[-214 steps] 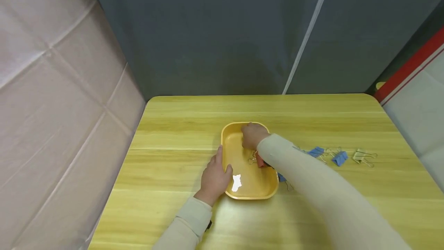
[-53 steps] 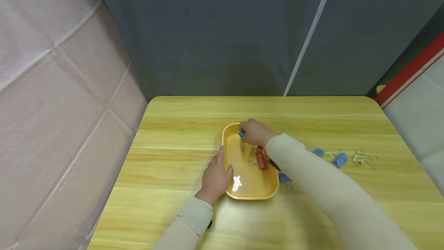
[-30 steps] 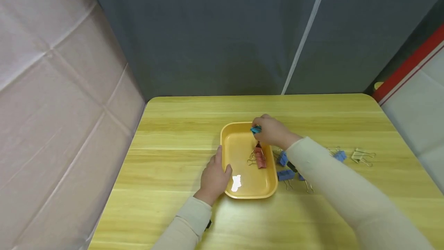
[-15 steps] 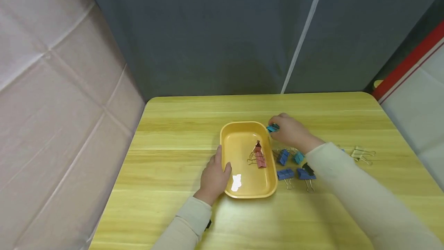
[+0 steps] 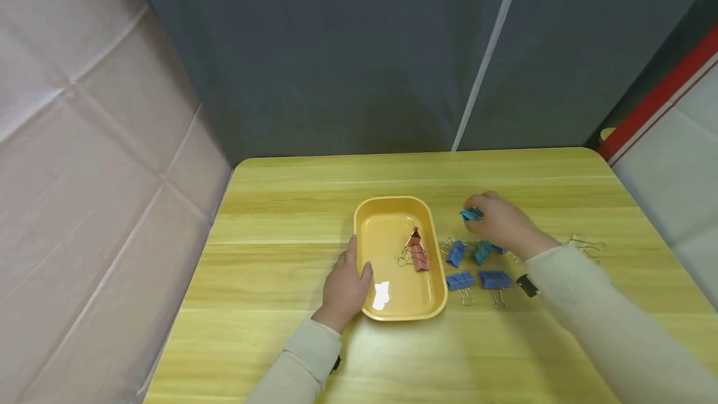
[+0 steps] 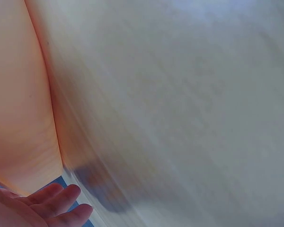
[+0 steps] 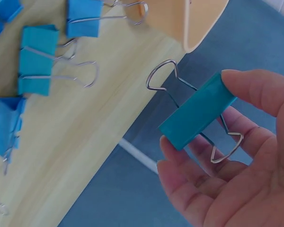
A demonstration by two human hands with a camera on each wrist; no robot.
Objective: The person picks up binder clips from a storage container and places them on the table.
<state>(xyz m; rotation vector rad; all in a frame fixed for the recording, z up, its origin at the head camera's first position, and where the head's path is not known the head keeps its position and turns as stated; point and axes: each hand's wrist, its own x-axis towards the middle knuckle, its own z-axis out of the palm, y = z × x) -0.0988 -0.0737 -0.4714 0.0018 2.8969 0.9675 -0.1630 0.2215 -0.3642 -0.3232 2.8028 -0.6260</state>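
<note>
A teal binder clip (image 5: 470, 214) is pinched between the thumb and fingertips of my right hand (image 5: 502, 220), above the table to the right of the tray. The right wrist view shows the same teal clip (image 7: 197, 111) with its two wire handles spread apart. My left hand (image 5: 343, 288) lies along the left side of the yellow tray (image 5: 439, 288), fingers straight against the wall and thumb at the rim. In the tray, towards its right side, lie a pink binder clip (image 5: 421, 259) and a red binder clip (image 5: 416, 240), overlapping.
Right of the tray several clips lie on the wooden table (image 5: 280, 279): a blue clip (image 5: 455, 254), another teal clip (image 5: 482, 252) and a wide blue clip (image 5: 495, 279) among them. A pale clip (image 5: 586, 245) sits farther right. A dark curtain (image 5: 336, 67) hangs behind the table.
My right hand has carried the teal clip from over the tray's far end rightward, out past the rim. The clips in the tray and beside it are uncovered. My left hand stays at the tray.
</note>
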